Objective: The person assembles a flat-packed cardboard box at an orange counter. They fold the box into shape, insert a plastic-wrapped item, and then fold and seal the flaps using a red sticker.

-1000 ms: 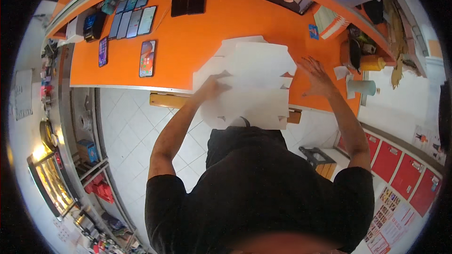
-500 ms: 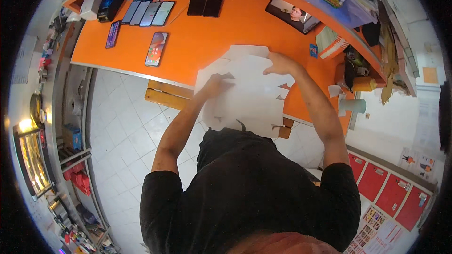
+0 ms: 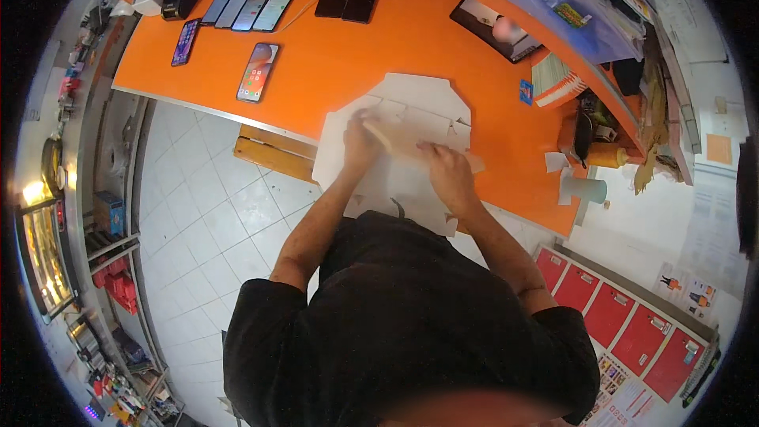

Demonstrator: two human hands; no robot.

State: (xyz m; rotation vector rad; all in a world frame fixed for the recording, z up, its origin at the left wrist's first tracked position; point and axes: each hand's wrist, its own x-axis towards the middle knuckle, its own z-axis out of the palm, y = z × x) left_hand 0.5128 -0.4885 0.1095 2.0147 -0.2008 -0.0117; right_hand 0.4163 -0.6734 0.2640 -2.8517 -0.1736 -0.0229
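A flattened white cardboard box with cut slots and folded flaps lies across the front edge of the orange table, its near side reaching my waist. Over its left part, my left hand is closed at a beige flap, with the fingers somewhat blurred. My right hand pinches the raised piece of the same cardboard nearer its right side. This piece stands up between both hands, and motion smears its edge. Part of the cardboard is hidden under my hands and wrists.
Several phones lie on the orange table to the far left, with two dark ones at the back. A tablet and an orange-and-white stack sit far right. A pale green roll is at the right edge.
My right hand has moved from the cardboard's far right edge inward and nearer to me. My left hand has shifted slightly, and a piece of the cardboard is now raised between them.
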